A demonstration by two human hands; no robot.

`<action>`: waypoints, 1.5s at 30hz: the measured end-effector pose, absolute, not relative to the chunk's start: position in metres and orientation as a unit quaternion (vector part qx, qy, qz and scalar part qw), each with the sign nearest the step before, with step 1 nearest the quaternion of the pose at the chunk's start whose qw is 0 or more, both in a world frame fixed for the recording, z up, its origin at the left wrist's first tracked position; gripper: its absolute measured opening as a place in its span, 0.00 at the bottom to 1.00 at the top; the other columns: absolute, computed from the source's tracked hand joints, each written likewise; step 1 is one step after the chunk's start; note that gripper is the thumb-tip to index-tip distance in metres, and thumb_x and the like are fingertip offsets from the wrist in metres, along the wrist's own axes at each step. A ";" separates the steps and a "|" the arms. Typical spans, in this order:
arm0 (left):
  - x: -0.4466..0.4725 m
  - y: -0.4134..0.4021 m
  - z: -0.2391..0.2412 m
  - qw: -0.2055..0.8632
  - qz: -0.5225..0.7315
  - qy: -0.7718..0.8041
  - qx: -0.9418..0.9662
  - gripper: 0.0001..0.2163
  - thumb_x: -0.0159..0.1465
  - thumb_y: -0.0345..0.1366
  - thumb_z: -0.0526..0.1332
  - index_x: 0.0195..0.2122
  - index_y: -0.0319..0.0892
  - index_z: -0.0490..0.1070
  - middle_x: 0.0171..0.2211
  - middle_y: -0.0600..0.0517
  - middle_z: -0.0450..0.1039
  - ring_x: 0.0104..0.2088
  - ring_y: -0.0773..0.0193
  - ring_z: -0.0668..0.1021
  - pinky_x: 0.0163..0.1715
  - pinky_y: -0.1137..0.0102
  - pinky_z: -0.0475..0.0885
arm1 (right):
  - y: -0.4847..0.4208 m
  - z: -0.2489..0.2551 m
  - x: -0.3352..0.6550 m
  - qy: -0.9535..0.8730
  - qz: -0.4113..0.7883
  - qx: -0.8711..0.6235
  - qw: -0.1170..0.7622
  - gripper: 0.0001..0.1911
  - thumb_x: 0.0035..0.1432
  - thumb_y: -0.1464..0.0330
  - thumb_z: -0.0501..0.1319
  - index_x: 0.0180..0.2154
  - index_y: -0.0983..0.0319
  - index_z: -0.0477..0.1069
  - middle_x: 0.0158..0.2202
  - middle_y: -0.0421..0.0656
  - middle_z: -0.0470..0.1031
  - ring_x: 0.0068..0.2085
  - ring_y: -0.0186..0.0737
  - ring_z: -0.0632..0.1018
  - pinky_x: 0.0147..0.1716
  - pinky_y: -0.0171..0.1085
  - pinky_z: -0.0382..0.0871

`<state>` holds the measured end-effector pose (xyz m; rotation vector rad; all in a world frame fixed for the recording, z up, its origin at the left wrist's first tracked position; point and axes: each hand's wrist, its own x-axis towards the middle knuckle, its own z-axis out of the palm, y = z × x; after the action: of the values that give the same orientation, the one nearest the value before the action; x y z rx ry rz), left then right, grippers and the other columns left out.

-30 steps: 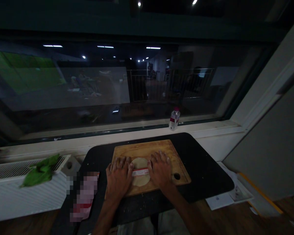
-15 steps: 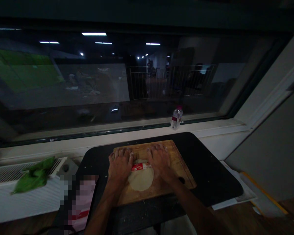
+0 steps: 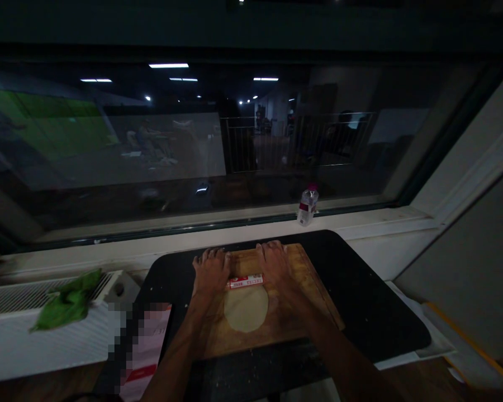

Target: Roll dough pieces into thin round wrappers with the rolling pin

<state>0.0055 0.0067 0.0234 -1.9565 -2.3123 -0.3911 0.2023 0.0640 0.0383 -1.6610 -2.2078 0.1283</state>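
A rolling pin (image 3: 245,281) in red and white printed wrapping lies crosswise at the far edge of a flat, round, pale sheet of dough (image 3: 246,309). Both rest on a wooden cutting board (image 3: 222,347). My left hand (image 3: 212,273) lies palm down over the pin's left end, its fingers stretched forward. On the right end, my right hand (image 3: 274,264) is laid the same way, fingers extended towards the board's far edge. Both ends of the pin are hidden beneath my palms.
The board is on a black table (image 3: 360,301) against a window sill. A clear bottle (image 3: 308,205) with a pink cap stands on the sill. To the left, a green cloth (image 3: 69,301) drapes over a white radiator (image 3: 67,346). A pink and red packet (image 3: 151,346) lies at the table's left.
The rolling pin has rolled away from me, from on the dough to its far edge, and its label has turned. Both hands moved forward with it. The view has shifted slightly.
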 end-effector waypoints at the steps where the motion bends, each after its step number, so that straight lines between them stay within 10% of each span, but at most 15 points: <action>1: 0.006 0.004 0.024 0.041 -0.123 -0.760 -0.637 0.21 0.80 0.43 0.46 0.59 0.43 0.77 0.61 0.39 0.78 0.65 0.44 0.74 0.66 0.38 0.64 | 0.062 0.038 0.203 -0.786 0.042 -0.588 0.185 0.25 0.82 0.61 0.46 0.47 0.60 0.82 0.53 0.52 0.83 0.60 0.52 0.74 0.62 0.49 0.61; 12: 0.027 -0.049 0.018 0.079 -0.119 -0.764 -0.629 0.21 0.78 0.43 0.51 0.64 0.44 0.76 0.64 0.38 0.77 0.66 0.42 0.73 0.65 0.43 0.65 | 0.016 0.007 0.223 -0.802 -0.011 -0.569 0.182 0.21 0.76 0.62 0.54 0.60 0.57 0.79 0.67 0.48 0.77 0.71 0.55 0.67 0.75 0.59 0.43; 45: 0.042 -0.137 -0.030 0.093 -0.193 -0.738 -0.640 0.27 0.76 0.49 0.56 0.75 0.58 0.64 0.78 0.46 0.60 0.79 0.40 0.56 0.71 0.37 0.62 | -0.074 -0.020 0.259 -0.822 -0.039 -0.526 0.213 0.31 0.75 0.58 0.56 0.75 0.51 0.63 0.75 0.48 0.65 0.74 0.58 0.63 0.73 0.61 0.56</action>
<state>0.0417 -0.1367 -0.0302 -1.8989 -2.1913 -0.5726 0.2593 -0.0735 -0.0199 -1.4608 -2.2821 -0.1078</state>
